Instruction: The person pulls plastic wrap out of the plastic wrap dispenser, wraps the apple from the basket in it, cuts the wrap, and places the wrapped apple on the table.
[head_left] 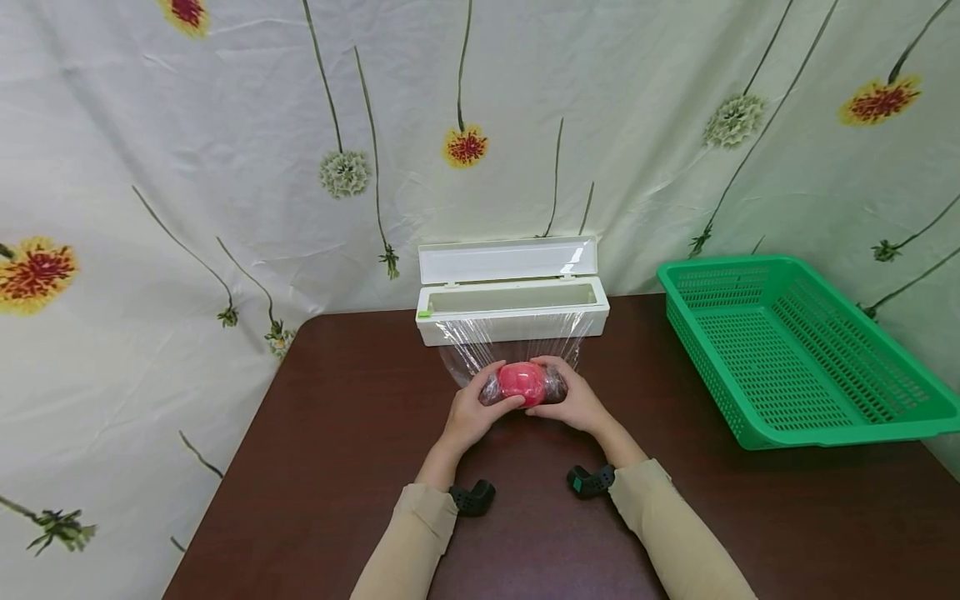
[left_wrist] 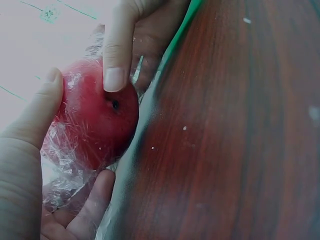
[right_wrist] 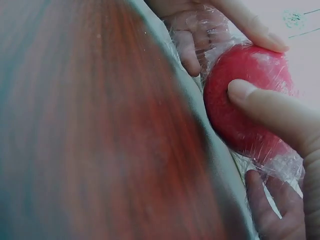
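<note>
A red apple (head_left: 522, 382) wrapped in clear cling film (head_left: 467, 343) is held between both hands in the head view. My left hand (head_left: 471, 410) holds its left side, and my right hand (head_left: 576, 403) grips the right. In the left wrist view a thumb presses beside the dark stem hollow of the apple (left_wrist: 95, 127). Creased film bunches at both ends of the fruit, over fingers that curl beneath it. From the apple the film stretches back to a white cling film box (head_left: 513, 327), whose lid (head_left: 498, 262) stands raised.
To the right is a green plastic basket (head_left: 806, 437) with slotted walls. The dark brown table (head_left: 352, 433) ends at a pale curtain (head_left: 247, 150) printed with flowers. A black band (head_left: 472, 498) circles the left wrist, and another (head_left: 590, 482) the right.
</note>
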